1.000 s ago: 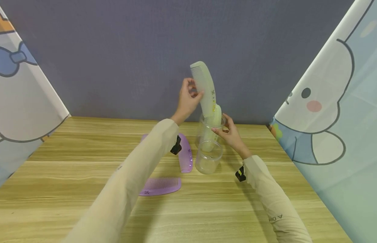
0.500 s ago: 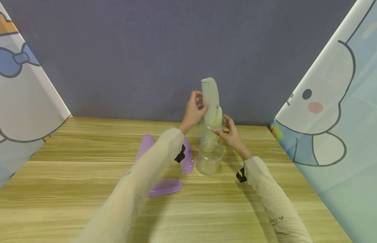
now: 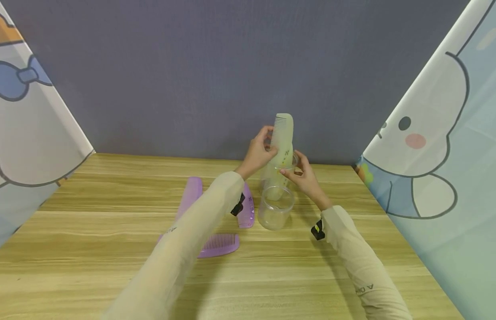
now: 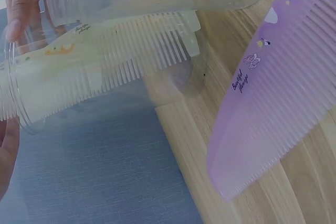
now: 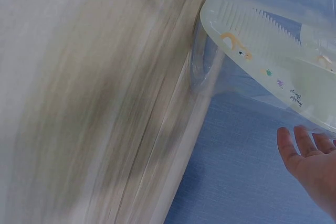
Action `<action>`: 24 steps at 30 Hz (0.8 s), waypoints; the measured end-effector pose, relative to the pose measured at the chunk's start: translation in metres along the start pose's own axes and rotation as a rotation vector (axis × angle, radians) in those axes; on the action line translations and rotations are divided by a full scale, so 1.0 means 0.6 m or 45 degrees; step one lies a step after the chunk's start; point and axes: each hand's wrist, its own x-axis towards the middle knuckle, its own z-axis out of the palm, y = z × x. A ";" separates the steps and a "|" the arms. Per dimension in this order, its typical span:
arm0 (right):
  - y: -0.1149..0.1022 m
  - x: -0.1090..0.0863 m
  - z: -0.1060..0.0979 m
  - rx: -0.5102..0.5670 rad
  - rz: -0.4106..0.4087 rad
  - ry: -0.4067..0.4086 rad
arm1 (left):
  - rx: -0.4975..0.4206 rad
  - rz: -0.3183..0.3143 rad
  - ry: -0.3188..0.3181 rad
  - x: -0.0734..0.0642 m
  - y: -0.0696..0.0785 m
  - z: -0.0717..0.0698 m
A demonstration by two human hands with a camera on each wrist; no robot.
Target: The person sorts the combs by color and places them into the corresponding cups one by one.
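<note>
My left hand (image 3: 259, 152) pinches a pale green comb (image 3: 285, 133) by its toothed side. The comb stands nearly upright, its lower part inside the rear clear plastic jar (image 5: 236, 85). Another pale green comb (image 5: 262, 61) is in that jar, seen through its wall in the right wrist view. My right hand (image 3: 305, 178) holds the jar near its rim, thumb on the near side and fingers on the far side. Just in front stands a second clear jar (image 3: 275, 213). Overlapping clear walls partly blur the combs' lower ends.
Purple combs lie on the wooden table (image 3: 295, 275) to the left: one upright-angled comb (image 3: 190, 193), one beside the jars (image 4: 273, 98), one nearer comb (image 3: 220, 246). My left sleeve covers parts of them. A grey-blue wall (image 3: 172, 89) rises behind.
The left hand has moved down and right, lowering the pale green comb from above the rear jar into it. The right hand has stayed on the jar.
</note>
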 end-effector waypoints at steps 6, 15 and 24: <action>-0.003 -0.001 0.000 -0.009 0.003 0.001 | 0.050 0.025 0.003 0.000 0.000 0.000; -0.001 0.000 0.001 -0.008 0.002 0.003 | 0.031 0.038 0.006 0.001 -0.002 0.001; -0.001 0.000 0.001 0.006 0.004 0.003 | 0.054 0.049 -0.001 0.000 -0.001 0.000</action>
